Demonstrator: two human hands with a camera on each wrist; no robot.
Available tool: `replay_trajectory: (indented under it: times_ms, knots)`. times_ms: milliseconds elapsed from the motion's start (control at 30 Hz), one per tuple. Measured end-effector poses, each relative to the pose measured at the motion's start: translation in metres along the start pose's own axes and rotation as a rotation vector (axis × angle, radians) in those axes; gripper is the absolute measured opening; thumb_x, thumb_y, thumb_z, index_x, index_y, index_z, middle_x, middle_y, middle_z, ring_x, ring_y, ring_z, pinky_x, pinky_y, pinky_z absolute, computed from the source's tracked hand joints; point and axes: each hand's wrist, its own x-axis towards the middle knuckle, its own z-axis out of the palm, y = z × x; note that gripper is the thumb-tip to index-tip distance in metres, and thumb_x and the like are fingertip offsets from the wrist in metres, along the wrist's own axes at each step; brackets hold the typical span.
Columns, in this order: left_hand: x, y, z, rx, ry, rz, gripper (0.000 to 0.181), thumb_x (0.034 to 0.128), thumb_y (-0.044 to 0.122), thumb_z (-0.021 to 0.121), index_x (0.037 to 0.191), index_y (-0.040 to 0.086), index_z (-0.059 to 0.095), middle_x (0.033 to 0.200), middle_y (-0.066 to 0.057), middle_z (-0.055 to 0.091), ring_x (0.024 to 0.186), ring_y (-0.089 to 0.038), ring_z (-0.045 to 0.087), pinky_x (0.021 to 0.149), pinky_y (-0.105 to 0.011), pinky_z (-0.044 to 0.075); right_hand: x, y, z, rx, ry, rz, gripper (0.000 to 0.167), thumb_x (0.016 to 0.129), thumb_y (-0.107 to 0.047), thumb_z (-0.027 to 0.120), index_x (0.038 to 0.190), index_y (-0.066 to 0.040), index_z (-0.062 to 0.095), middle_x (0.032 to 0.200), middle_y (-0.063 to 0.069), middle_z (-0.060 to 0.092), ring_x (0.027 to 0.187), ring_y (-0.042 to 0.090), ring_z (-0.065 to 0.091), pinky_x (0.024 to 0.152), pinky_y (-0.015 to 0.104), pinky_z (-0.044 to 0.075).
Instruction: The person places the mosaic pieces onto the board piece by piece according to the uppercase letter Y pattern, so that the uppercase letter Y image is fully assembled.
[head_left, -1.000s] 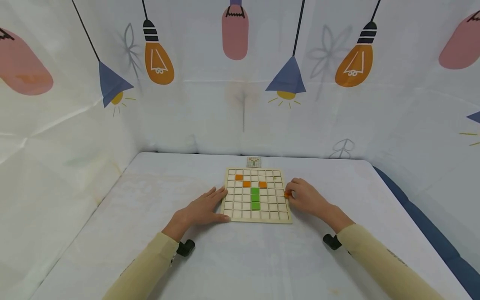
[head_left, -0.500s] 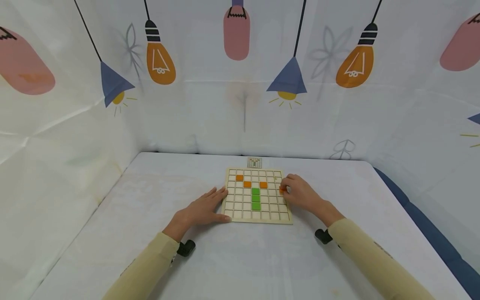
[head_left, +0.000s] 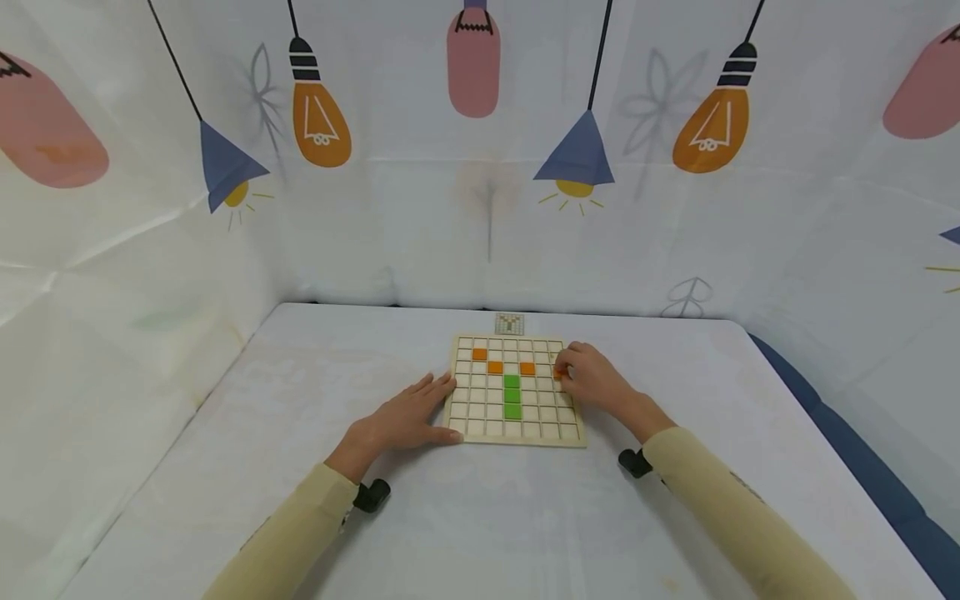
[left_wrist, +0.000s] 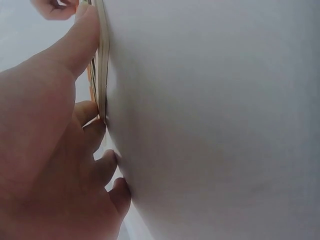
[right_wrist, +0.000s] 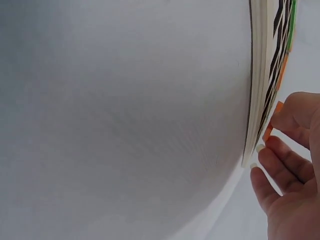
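A square wooden grid board lies on the white table. My left hand rests at its left side, fingers extended, the thumb on the near left corner. In the left wrist view the thumb lies along the board's edge. Between the thumb and fingers of my right hand is an orange square tile, pinched just above the board's right columns. The hand partly covers that tile in the head view. Three other orange tiles sit in the upper cells, and three green tiles form a column below them.
A small card with a grid pattern lies just beyond the board's far edge. Behind the white table hangs a white cloth with printed lamps and bulbs. Something dark blue runs along the table's right side.
My right hand has moved left and slightly farther away, bringing the orange tile from the board's right edge to over its right columns. The left hand has stayed in place.
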Motion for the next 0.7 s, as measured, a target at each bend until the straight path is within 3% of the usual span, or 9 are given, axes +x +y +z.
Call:
replay_trajectory:
  times_ms: [700]
  knots:
    - [0.001, -0.001, 0.000, 0.008, 0.000, 0.007, 0.094, 0.0879, 0.062, 0.064, 0.160, 0.021, 0.020, 0.169, 0.003, 0.014, 0.157, -0.027, 0.008, 0.124, -0.053, 0.021, 0.024, -0.004, 0.011, 0.039, -0.024, 0.054, 0.012, 0.084, -0.002, 0.065, 0.091, -0.012, 0.068, 0.092, 0.004, 0.061, 0.087, 0.021, 0.051, 0.077, 0.034, 0.048]
